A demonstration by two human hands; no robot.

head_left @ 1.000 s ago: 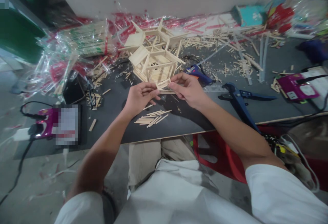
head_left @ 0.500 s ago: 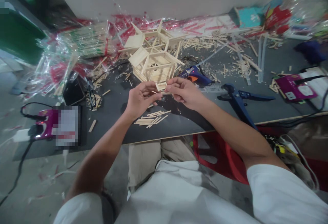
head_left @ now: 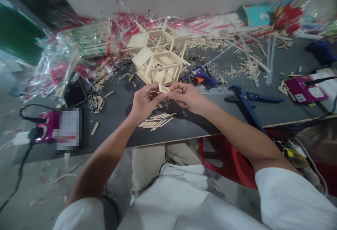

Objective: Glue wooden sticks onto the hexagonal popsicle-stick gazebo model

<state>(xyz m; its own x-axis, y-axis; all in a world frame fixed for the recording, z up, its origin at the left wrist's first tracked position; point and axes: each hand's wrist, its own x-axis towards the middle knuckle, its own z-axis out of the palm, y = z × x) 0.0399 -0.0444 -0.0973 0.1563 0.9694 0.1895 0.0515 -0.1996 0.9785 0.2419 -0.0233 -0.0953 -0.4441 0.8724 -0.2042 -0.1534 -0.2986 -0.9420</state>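
Between my two hands is a small wooden stick frame [head_left: 164, 89], pale and box-like. My left hand [head_left: 144, 103] pinches its left side with thumb and fingers. My right hand [head_left: 188, 98] grips the right end, fingertips closed. Just beyond my hands stands a model house built of wooden sticks [head_left: 159, 56], with an open top and angled panels. Below my hands, cut wooden sticks [head_left: 156, 121] lie in a loose bunch on the dark table [head_left: 116, 132]. Part of the small frame is hidden by my fingers.
Right of the model lies a blue glue gun [head_left: 202, 76], with a clear ruler [head_left: 216, 90] and a blue pipe cutter [head_left: 244, 100] nearby. A phone-like device [head_left: 68, 130] and purple power strip [head_left: 44, 128] sit left. Bagged sticks [head_left: 86, 42] and scraps line the back.
The small stick frame has been turned between my fingers, showing more of its inner side. My hands have shifted only slightly, and the table items stay put.
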